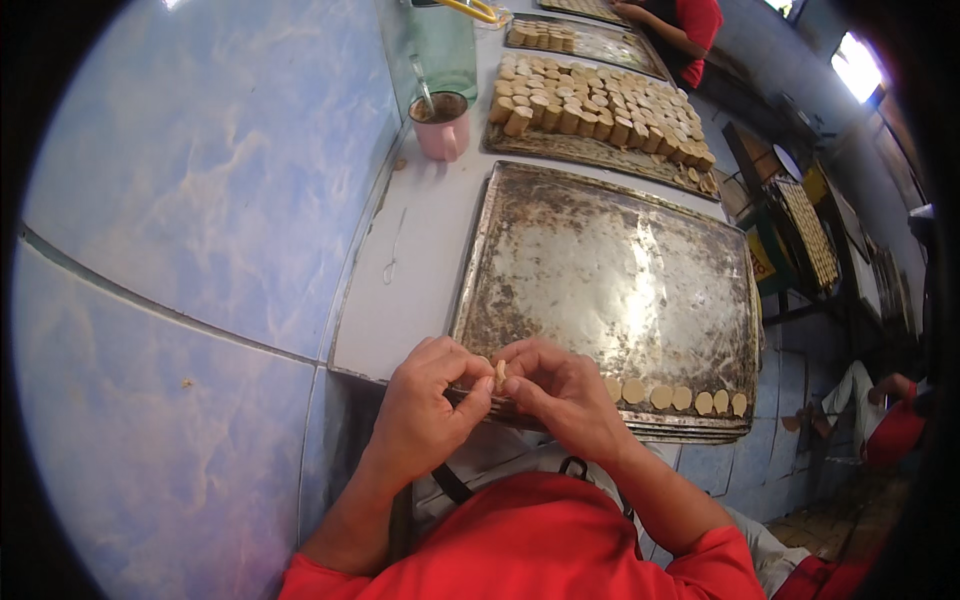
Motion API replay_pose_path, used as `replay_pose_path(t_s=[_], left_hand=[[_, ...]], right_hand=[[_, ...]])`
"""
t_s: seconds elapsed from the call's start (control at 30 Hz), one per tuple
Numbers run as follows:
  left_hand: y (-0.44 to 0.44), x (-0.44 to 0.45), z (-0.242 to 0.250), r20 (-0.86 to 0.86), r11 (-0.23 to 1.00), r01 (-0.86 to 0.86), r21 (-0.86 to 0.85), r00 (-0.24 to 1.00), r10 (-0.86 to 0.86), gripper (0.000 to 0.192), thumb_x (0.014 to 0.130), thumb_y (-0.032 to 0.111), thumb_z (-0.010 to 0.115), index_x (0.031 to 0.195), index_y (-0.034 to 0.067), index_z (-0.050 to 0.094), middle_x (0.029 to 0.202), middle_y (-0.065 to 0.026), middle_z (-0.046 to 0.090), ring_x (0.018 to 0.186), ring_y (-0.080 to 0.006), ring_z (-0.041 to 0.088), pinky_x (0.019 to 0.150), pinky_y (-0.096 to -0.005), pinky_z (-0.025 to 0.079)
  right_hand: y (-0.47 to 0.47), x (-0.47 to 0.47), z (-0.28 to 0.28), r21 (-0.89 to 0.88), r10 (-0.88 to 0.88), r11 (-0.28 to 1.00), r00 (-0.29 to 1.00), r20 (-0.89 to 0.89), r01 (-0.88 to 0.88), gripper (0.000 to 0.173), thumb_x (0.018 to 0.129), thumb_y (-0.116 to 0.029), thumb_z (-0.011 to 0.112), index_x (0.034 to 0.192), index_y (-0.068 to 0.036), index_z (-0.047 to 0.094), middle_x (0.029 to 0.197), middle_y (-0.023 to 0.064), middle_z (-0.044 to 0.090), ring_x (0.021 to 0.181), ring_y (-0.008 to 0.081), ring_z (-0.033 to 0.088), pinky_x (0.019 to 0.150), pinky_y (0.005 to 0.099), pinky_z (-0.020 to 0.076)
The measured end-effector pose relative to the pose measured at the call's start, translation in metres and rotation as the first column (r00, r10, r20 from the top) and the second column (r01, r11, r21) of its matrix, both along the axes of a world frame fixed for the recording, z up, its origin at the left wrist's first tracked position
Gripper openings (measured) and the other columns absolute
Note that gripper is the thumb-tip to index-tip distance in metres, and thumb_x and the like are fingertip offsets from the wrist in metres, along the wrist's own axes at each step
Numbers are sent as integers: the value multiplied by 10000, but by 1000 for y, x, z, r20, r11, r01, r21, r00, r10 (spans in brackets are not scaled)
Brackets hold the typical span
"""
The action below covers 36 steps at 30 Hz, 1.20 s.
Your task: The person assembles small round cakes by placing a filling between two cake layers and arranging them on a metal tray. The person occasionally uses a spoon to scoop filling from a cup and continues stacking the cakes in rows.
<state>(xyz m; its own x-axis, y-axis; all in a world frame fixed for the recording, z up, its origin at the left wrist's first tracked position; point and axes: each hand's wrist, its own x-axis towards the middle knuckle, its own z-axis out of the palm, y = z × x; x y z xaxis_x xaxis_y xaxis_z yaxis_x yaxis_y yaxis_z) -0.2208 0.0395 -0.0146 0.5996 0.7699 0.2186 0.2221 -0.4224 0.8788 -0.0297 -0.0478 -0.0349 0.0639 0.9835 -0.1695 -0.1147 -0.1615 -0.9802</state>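
Observation:
Between the fingertips of both hands is a small piece of pale dough (501, 370), seen edge-on. My left hand (442, 382) pinches it from the left with thumb and forefinger. From the right, my right hand (559, 390) grips the same piece, its fingers partly hiding it. Both hands are over the near left part of a worn metal baking tray (570, 262). Along the tray's near edge lies a row of flat round dough slices (661, 397), running from beside my right hand to the right corner. More trays are stacked beneath this one.
Beyond the tray, another baking tray (600, 154) bears many short dough cylinders (592, 97). A pink mug (441, 135) with a spoon stands by the tiled wall (202, 172). A thin wire tool (394, 247) lies on the white table (427, 225). Other people are at far right and top.

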Motion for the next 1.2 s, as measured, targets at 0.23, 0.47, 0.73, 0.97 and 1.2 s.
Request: replay_pose_path(t_s=[0.23,0.47,0.73,0.97,1.2], left_hand=[[0,3,0,-17,999,11,-52,1000,-12,59,904,57,733,932,5,729,912,-98,676,875,-245,633,792,-360,507],[0,2,-1,39,985,21,-172,999,-15,58,919,51,725,947,2,711,917,-100,666,858,-214,651,786,-341,524],[-4,4,-1,88,951,75,-299,995,-51,113,1009,101,713,1031,-9,698,936,-48,681,853,-98,643,751,-289,536],[-3,4,-5,89,964,37,-262,996,-14,116,1027,122,704,1038,7,692,885,-28,683,814,-71,626,727,-268,533],[-6,9,-3,195,938,56,-343,981,12,100,1021,110,710,1020,12,689,884,-13,671,805,-50,600,697,-259,504]], right_hand=[[1,6,-7,13,28,1000,998,51,-28,104,1044,-118,700,1042,-16,680,1242,54,588,1066,113,586,934,290,500],[-2,-2,-1,43,-64,997,983,174,57,159,999,-162,744,1006,-17,679,886,16,654,758,71,586,676,262,493],[0,0,-1,65,-60,996,993,106,54,138,1011,-148,715,995,-21,662,877,-25,632,754,39,547,654,245,464],[-5,2,10,-34,-58,998,995,-78,55,127,1018,-146,706,1001,-29,660,873,-34,632,761,34,566,643,237,464],[-2,0,7,53,-91,995,984,152,84,177,1025,-174,724,987,-11,666,839,-17,654,742,43,574,640,244,486]])
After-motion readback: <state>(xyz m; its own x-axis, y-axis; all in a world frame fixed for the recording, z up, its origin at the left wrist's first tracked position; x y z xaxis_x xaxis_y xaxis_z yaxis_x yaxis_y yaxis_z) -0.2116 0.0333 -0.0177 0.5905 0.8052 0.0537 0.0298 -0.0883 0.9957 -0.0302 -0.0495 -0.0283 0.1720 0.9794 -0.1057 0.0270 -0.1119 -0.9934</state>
